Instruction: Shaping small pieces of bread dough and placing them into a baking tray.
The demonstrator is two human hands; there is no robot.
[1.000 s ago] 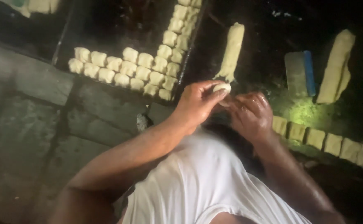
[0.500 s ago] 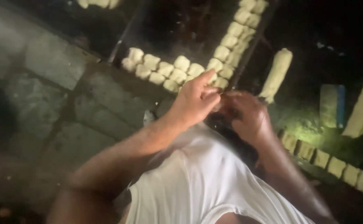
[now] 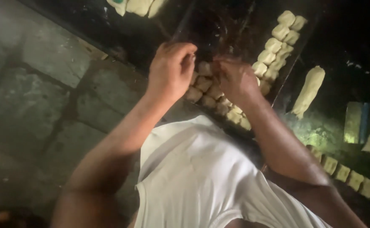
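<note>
Left hand (image 3: 171, 69) beside dough pieces (image 3: 205, 84)

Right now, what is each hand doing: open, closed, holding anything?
Left hand: fingers curled over the pale square dough pieces; whether it holds one cannot be told.
Right hand: curled, blurred, cannot be told.

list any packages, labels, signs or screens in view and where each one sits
No label, sign or screen shows.
Flat rectangular yellow-green block with a blue edge: far right on the dark surface, beside the long pale dough log; possibly a package, too dim to tell.
</note>
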